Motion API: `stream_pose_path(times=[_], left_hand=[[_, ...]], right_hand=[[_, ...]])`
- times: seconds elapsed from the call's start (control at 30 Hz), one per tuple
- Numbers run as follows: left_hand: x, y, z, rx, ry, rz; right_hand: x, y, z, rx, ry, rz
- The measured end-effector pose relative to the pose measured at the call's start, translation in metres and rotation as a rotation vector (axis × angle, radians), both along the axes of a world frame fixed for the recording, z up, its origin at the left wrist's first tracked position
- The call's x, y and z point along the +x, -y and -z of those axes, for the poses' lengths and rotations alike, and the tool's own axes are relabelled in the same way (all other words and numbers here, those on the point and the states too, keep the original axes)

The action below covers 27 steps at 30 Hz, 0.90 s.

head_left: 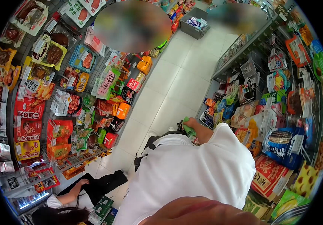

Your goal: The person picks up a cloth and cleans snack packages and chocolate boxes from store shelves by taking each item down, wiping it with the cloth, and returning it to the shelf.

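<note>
My right hand [191, 123] is low in front of my body, beside the right-hand shelf, at the end of my bent arm. Its fingers appear closed around a green, soft-looking thing [189, 131], too small and partly hidden to name. A dark object [181, 125] shows just beside that hand. Nearest to it on the right are packed snacks [218, 117] on the low shelf. My left hand is out of view; my white shirt [191, 168] fills the lower middle.
Racks of hanging food packets [28, 123] line the left; the right shelf [240, 48] holds more, including a large blue bag [283, 146]. A tiled aisle [172, 80] runs between, with a grey bin [194, 28] at its far end. Another person [82, 195] is low at the bottom left.
</note>
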<state>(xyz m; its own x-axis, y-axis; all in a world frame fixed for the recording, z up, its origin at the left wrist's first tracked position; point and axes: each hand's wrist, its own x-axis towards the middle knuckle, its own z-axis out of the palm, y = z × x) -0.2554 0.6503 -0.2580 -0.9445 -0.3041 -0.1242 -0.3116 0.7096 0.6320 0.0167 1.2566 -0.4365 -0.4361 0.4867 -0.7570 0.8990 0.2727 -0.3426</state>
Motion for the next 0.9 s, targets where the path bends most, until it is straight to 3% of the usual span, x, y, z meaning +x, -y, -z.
stream_pose_path(times=[0.2, 0.33, 0.43, 0.5, 0.63, 0.67, 0.7, 0.77, 0.9], left_hand=[[0.037, -0.099, 0.072, 0.127, 0.579, 0.186], [0.016, -0.171, 0.105, 0.136, 0.808, 0.321], [-0.035, -0.238, 0.128, 0.145, 0.843, 0.420], [-0.092, -0.300, 0.141, 0.169, 0.845, 0.491], [-0.195, -0.446, 0.156, 0.521, 0.841, 0.331], [-0.219, -0.478, 0.167, 0.663, 0.841, 0.297], [-0.234, -0.512, 0.159, 0.725, 0.792, 0.329], [-0.261, -0.580, 0.135, 0.782, 0.820, 0.396], [-0.285, -0.681, 0.126, 0.638, 0.938, 0.556]], right_hand=[[-0.028, -0.033, -0.026, -0.061, -0.019, 0.047], [-0.029, -0.062, 0.000, -0.111, -0.009, 0.049], [-0.028, -0.102, 0.003, -0.081, -0.002, 0.212], [-0.020, -0.152, 0.004, -0.079, -0.008, 0.492], [-0.041, -0.228, -0.008, 0.137, 0.070, 0.475], [-0.067, -0.239, -0.070, 0.109, -0.100, 0.511], [-0.080, -0.257, -0.063, 0.152, -0.093, 0.497], [-0.099, -0.286, -0.041, 0.224, -0.080, 0.466], [-0.129, -0.352, -0.042, 0.225, -0.154, 0.516]])
